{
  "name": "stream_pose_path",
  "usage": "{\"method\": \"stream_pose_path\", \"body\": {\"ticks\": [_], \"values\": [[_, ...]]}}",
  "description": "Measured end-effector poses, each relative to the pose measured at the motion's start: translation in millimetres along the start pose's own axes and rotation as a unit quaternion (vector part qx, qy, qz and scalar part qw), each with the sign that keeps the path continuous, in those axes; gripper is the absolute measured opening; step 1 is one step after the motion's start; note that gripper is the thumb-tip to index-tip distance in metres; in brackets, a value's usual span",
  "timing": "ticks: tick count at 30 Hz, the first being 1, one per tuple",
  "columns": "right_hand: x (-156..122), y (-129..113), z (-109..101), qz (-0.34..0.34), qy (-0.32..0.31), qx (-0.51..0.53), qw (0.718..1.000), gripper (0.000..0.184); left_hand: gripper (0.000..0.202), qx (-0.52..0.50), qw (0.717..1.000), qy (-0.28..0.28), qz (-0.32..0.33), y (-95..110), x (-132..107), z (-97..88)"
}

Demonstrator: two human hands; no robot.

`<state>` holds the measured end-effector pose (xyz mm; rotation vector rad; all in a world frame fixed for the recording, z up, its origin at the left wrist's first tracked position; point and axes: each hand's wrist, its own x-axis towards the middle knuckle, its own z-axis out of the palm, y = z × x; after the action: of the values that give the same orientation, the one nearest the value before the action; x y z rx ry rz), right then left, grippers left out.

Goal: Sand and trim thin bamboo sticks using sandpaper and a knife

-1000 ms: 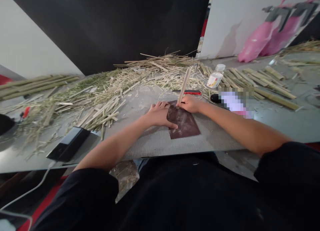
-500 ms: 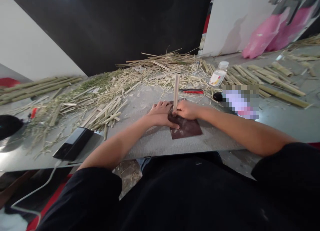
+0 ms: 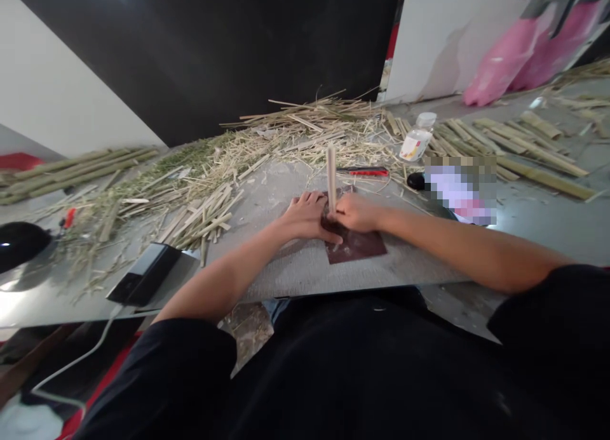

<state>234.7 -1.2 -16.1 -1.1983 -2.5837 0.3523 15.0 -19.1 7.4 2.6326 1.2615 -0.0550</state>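
Observation:
A dark reddish-brown sheet that looks like sandpaper (image 3: 358, 246) lies on the grey board in front of me. My left hand (image 3: 305, 218) presses down on its left side, fingers spread and thumb stretched across it. My right hand (image 3: 357, 213) is closed around the lower end of a pale bamboo strip (image 3: 331, 173), which points up and away from me. The strip's lower end meets the sheet between my two hands; my fingers partly hide it. Behind the right hand lies a red and black utility knife (image 3: 368, 171).
Bamboo shavings (image 3: 267, 154) and split strips (image 3: 204, 218) cover the table's back and left. A clear bottle (image 3: 417, 141), a blurred-out phone-like object (image 3: 457, 192) and bamboo pieces (image 3: 519, 148) lie right. A black box (image 3: 145, 275) with a white cable sits left; pink spray bottles (image 3: 505, 62) stand behind.
The top of the bamboo strip has shifted slightly left, so the strip leans differently. Both hands stay almost in place on the sheet. The view has moved slightly.

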Motion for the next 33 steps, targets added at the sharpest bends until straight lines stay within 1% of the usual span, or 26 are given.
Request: {"method": "stream_pose_path", "body": {"ticks": [1, 2, 4, 5, 6, 9, 10, 12, 13, 14, 17, 18, 21, 22, 23, 26, 27, 29, 30, 31, 33], "values": [[0.1, -0.5, 0.5, -0.018, -0.012, -0.007, 1.000, 0.037, 0.122, 0.000, 1.000, -0.002, 0.001, 0.3, -0.4, -0.2], [0.3, -0.3, 0.8, -0.008, -0.019, -0.017, 1.000, 0.037, 0.122, -0.001, 1.000, -0.001, -0.001, 0.3, -0.7, -0.1], [0.6, 1.7, 1.1, 0.053, 0.005, -0.046, 0.997, 0.041, 0.127, -0.001, 1.000, 0.002, -0.008, 0.1, -0.9, 0.6], [0.6, 2.7, 1.3, 0.071, 0.015, -0.052, 0.996, 0.042, 0.129, -0.002, 1.000, 0.004, -0.010, -0.1, -0.8, 1.1], [0.4, 3.3, 1.6, 0.073, 0.022, -0.051, 0.996, 0.043, 0.128, -0.003, 1.000, 0.008, -0.009, -0.4, -0.7, 1.7], [-0.6, 2.8, 2.6, 0.014, 0.000, -0.034, 0.999, 0.040, 0.122, -0.004, 1.000, 0.012, 0.001, -0.9, -0.2, 3.0], [-0.8, 2.5, 2.4, 0.012, -0.004, -0.037, 0.999, 0.039, 0.122, -0.003, 1.000, 0.013, 0.001, -0.9, 0.0, 3.2], [-0.7, 1.9, 1.5, 0.064, 0.019, -0.062, 0.996, 0.042, 0.125, 0.001, 1.000, 0.017, -0.006, -0.7, 0.2, 3.3], [-0.6, 1.3, 1.0, 0.083, 0.027, -0.068, 0.994, 0.043, 0.127, 0.002, 1.000, 0.018, -0.007, -0.6, 0.2, 3.3], [-0.5, 0.5, 0.8, 0.087, 0.036, -0.070, 0.993, 0.044, 0.127, 0.001, 1.000, 0.019, -0.007, -0.6, 0.2, 3.2], [0.3, -1.5, 0.6, 0.015, 0.001, -0.047, 0.999, 0.042, 0.122, -0.003, 1.000, 0.017, 0.000, -0.9, 0.2, 3.1], [0.9, -1.1, 0.5, 0.008, -0.008, -0.050, 0.999, 0.041, 0.123, -0.004, 1.000, 0.014, -0.001, -1.1, 0.3, 3.2], [3.1, 1.6, 0.0, 0.091, 0.031, -0.080, 0.992, 0.042, 0.130, 0.000, 1.000, 0.013, -0.012, -1.6, 0.4, 3.5], [3.5, 1.8, 0.4, 0.101, 0.040, -0.082, 0.991, 0.042, 0.130, 0.002, 1.000, 0.013, -0.012, -1.7, 0.4, 3.5], [3.6, 1.5, 1.0, 0.088, 0.032, -0.076, 0.993, 0.042, 0.128, 0.003, 1.000, 0.015, -0.011, -1.8, 0.3, 3.4], [3.0, 0.3, 2.5, 0.017, -0.005, -0.060, 0.998, 0.040, 0.123, 0.002, 1.000, 0.012, -0.001, -1.9, 0.1, 3.5], [3.0, 0.6, 2.5, 0.035, -0.004, -0.069, 0.997, 0.041, 0.124, 0.002, 1.000, 0.012, -0.003, -1.9, 0.1, 3.7], [3.5, 2.3, 2.0, 0.092, 0.023, -0.091, 0.991, 0.044, 0.129, 0.005, 1.000, 0.014, -0.012, -1.9, 0.4, 4.2], [3.9, 2.9, 2.0, 0.106, 0.035, -0.096, 0.989, 0.045, 0.130, 0.006, 1.000, 0.014, -0.014, -1.8, 0.5, 4.3], [4.3, 3.1, 2.3, 0.097, 0.030, -0.093, 0.991, 0.045, 0.130, 0.006, 1.000, 0.015, -0.014, -1.7, 0.5, 4.3], [5.3, 2.6, 3.5, 0.044, 0.006, -0.075, 0.996, 0.043, 0.126, 0.007, 1.000, 0.010, -0.007, -1.2, 0.2, 3.8]]}}
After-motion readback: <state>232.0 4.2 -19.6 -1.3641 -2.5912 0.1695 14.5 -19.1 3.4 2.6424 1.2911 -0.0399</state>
